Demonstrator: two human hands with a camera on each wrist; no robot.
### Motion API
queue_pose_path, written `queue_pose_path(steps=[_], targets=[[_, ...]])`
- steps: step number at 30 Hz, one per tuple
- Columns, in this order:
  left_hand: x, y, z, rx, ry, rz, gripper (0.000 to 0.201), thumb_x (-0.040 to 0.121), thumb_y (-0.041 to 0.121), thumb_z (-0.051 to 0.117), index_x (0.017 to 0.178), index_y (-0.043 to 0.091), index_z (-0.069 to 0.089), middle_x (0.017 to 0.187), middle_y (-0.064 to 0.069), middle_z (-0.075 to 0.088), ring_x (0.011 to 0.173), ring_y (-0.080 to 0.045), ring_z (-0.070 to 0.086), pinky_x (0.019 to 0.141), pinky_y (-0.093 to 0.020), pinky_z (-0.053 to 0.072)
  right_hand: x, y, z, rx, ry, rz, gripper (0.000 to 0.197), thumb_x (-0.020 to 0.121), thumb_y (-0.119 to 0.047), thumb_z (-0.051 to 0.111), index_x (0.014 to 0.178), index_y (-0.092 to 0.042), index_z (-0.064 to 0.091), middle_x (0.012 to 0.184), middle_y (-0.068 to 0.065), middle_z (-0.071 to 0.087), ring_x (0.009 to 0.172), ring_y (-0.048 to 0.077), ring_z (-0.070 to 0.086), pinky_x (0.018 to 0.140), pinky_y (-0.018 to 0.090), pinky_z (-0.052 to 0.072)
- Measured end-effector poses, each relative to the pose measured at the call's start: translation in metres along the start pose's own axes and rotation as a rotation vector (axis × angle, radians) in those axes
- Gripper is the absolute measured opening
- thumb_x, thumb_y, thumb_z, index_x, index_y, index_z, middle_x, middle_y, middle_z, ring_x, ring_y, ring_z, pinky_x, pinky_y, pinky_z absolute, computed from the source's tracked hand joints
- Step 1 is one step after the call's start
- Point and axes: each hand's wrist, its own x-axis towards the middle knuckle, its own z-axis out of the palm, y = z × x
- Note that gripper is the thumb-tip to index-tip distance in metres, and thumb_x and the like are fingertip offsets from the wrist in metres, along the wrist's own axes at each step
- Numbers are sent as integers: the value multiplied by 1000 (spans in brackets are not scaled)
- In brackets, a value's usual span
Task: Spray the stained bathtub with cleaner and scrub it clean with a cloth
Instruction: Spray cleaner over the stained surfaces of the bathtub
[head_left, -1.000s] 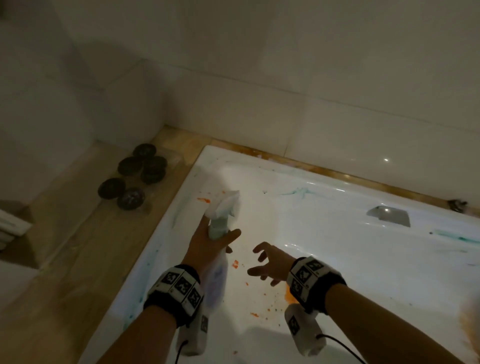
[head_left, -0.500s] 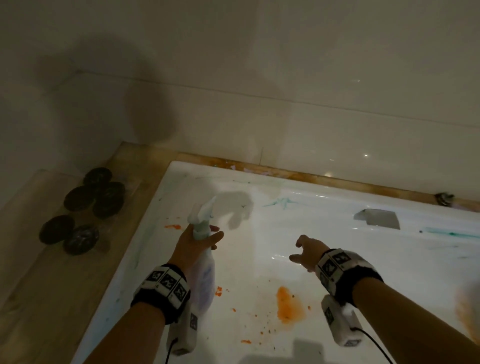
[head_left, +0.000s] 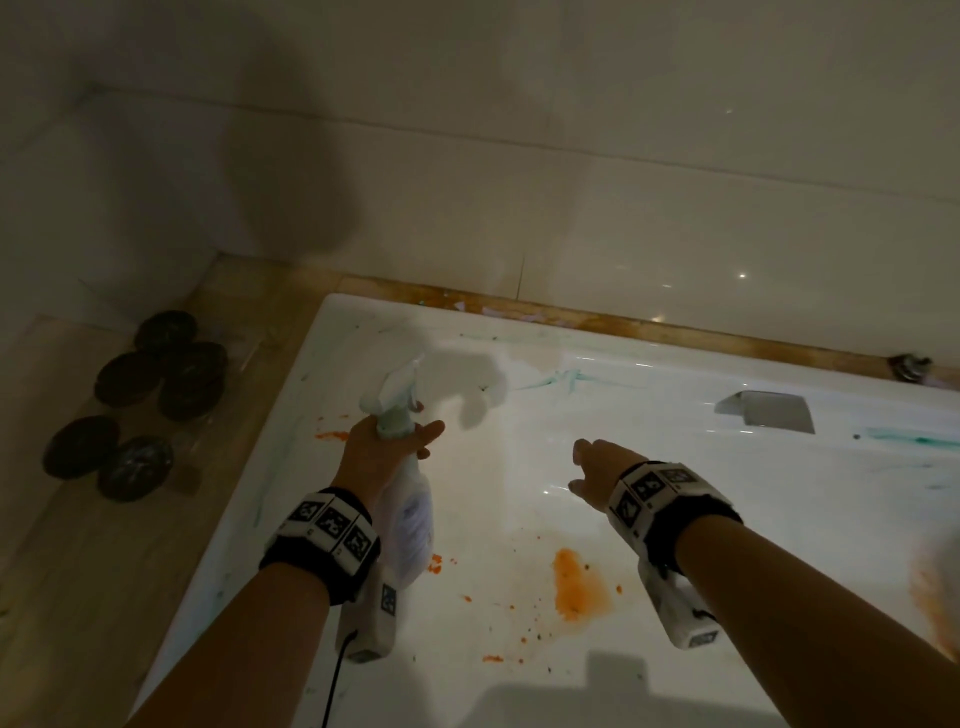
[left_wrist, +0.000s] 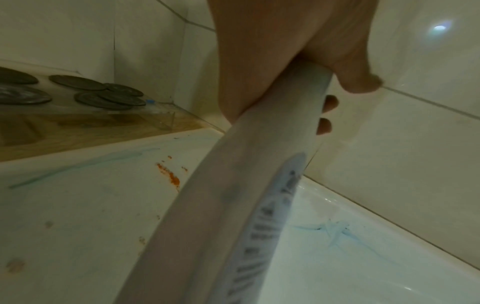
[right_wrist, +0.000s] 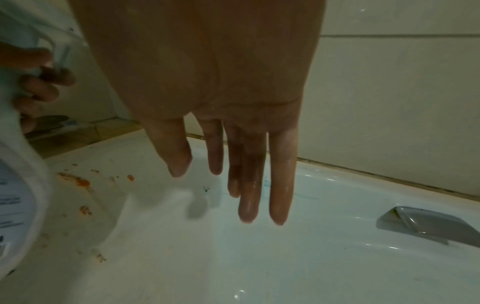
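Observation:
My left hand (head_left: 387, 449) grips the neck of a white spray bottle (head_left: 408, 499), nozzle pointing toward the far wall; the bottle body (left_wrist: 233, 205) fills the left wrist view. The white bathtub (head_left: 753, 545) carries an orange stain (head_left: 574, 584) on its floor, orange specks (head_left: 332, 435) near the left rim and green streaks (head_left: 561, 379) along the far side. My right hand (head_left: 597, 467) hovers over the tub, empty, its wet fingers (right_wrist: 281, 174) hanging straight down. No cloth is in view.
Several dark round stones (head_left: 150, 395) lie on the wooden ledge (head_left: 104, 571) left of the tub. A grey overflow plate (head_left: 763, 410) sits on the far tub wall. A metal fitting (head_left: 906, 366) stands at the far right rim. Tiled wall (head_left: 519, 182) rises behind.
My right hand moved right and away from the bottle, uncovering the orange stain. My left hand kept holding the bottle. The head view swung left and up.

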Motion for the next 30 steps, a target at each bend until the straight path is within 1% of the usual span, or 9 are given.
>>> queue_pose_path(steps=[4,6,8,13,19,22,24,27,30], targets=[[10,-9,-4,-99,146,-68,22,74,16,78,79,13,56,78,-6,63,40,0,58,46,-13,49,2,6,0,2,-9,23,43,97,-29,44,134,-10,34,137,9,42,124,28,46,102,40,39],[10,-10,-2,-57,125,-59,23,74,18,78,85,15,58,74,-5,63,40,0,58,45,-14,48,3,8,0,-1,-14,37,42,97,-28,44,134,-10,35,136,9,43,123,29,47,101,40,40],[8,-9,2,-8,77,-60,24,74,19,78,83,17,55,68,-3,61,38,2,57,42,-11,46,4,9,1,-1,-19,42,42,96,-28,45,133,-10,36,135,9,44,121,29,48,100,39,41],[5,-9,3,27,-40,-79,17,77,15,75,84,15,59,69,-6,61,40,2,57,45,-8,47,7,5,6,-4,-26,40,43,96,-30,44,134,-11,34,136,9,44,122,29,47,101,41,40],[8,-24,1,-31,102,-227,24,76,15,77,71,15,53,68,-5,60,34,-1,56,52,-22,48,7,0,10,-15,-35,30,47,97,-31,42,137,-10,31,139,10,42,125,29,45,102,40,40],[8,-27,-3,16,84,-210,18,78,18,75,81,20,57,71,-4,59,38,-3,58,46,-18,49,6,1,10,-24,-30,36,46,97,-30,42,137,-10,32,138,10,43,124,29,46,101,39,40],[7,-27,-7,35,70,-205,17,79,18,74,84,22,58,72,-3,58,49,-12,60,44,-13,48,6,2,11,-30,-29,37,44,97,-31,42,135,-10,33,137,10,44,123,29,47,99,39,40],[5,-30,-12,28,124,-263,24,77,17,76,72,15,53,69,-3,59,49,-12,58,51,-20,48,6,2,14,-41,-32,34,44,97,-31,43,134,-10,34,136,9,45,122,28,48,97,38,41],[2,-38,-17,70,127,-307,26,78,18,75,72,13,50,71,-6,59,54,-17,58,60,-26,47,5,-2,15,-50,-39,30,45,97,-31,43,135,-10,33,137,9,44,123,27,47,98,38,40]])
